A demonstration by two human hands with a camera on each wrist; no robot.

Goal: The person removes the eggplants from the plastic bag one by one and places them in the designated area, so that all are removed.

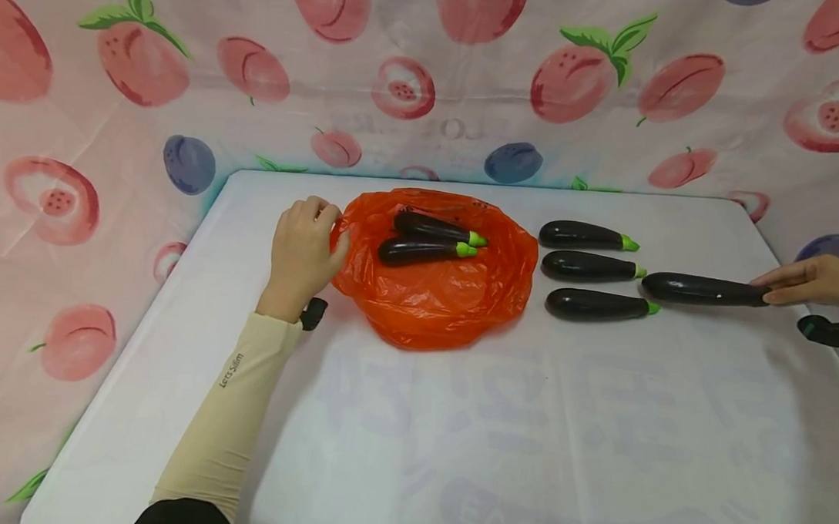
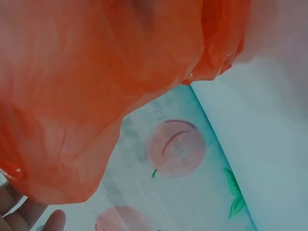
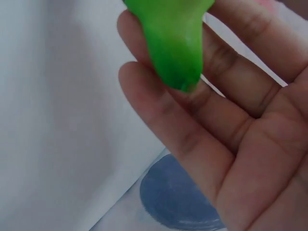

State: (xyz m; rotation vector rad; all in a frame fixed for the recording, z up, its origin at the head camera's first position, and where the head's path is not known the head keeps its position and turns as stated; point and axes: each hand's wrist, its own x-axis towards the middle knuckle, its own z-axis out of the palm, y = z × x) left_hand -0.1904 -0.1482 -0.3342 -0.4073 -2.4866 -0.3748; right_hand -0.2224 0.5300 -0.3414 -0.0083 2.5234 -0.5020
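An orange-red plastic bag (image 1: 438,313) lies spread open on the table, with two dark eggplants (image 1: 430,251) inside, their green stems pointing right. My left hand (image 1: 304,246) grips the bag's left edge; in the left wrist view the orange film (image 2: 96,86) fills the upper left, with fingertips at its lower corner. At the far right my right hand (image 1: 814,281) holds another eggplant (image 1: 703,290) by its stem end. Its green stem (image 3: 178,43) shows against the fingers in the right wrist view. The tip of this eggplant overlaps the stem of one lying on the table.
Three eggplants (image 1: 593,266) lie in a column just right of the bag, stems to the right. The white table (image 1: 455,440) carries faint printed shapes. A fruit-patterned cloth (image 1: 467,86) hangs behind and beside it.
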